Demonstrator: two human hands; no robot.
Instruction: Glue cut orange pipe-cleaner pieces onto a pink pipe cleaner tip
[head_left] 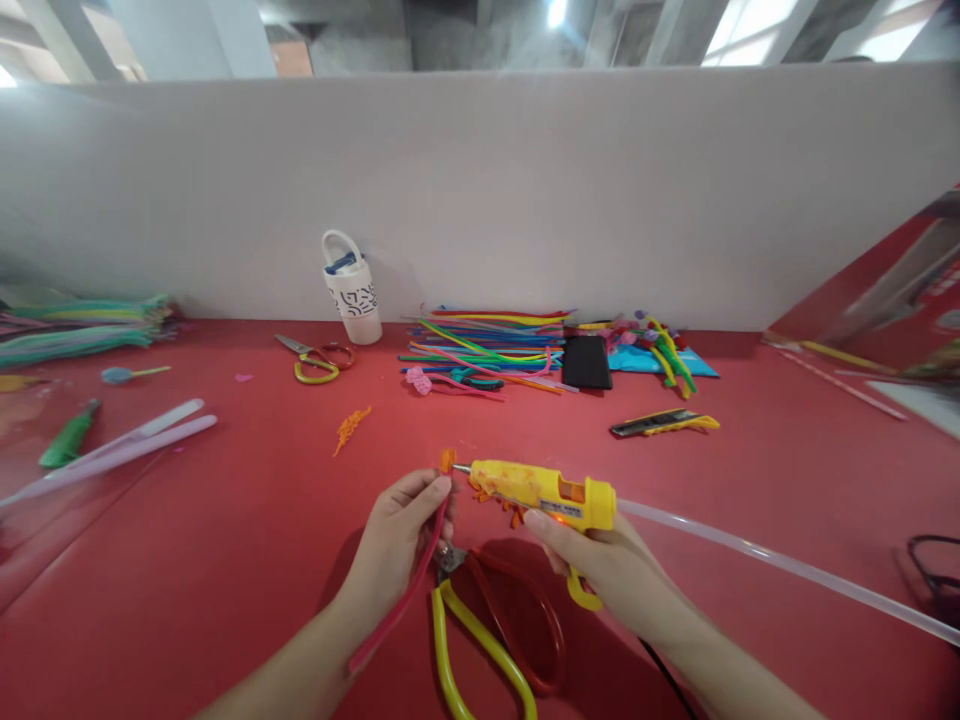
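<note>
My left hand (409, 525) pinches a dark pink pipe cleaner (405, 605), whose long end hangs down along my wrist. At its upper tip, just above my fingertips, sits a small orange tuft (448, 460). My right hand (600, 560) is wrapped round the handle of a yellow glue gun (525, 485). The metal nozzle points left and is at the orange tuft; whether they touch I cannot tell. From the gun's back a long clear glue stick (750, 548) runs to the right. Small orange scraps (516, 515) lie under the gun.
Scissors with yellow and red handles (480, 610) lie below my hands. Farther back are smaller scissors (315, 360), a white tumbler (352, 300), many coloured pipe cleaners (487, 335), a black box-like item (587, 362) and a utility knife (664, 423). A pale partition (480, 190) stands behind.
</note>
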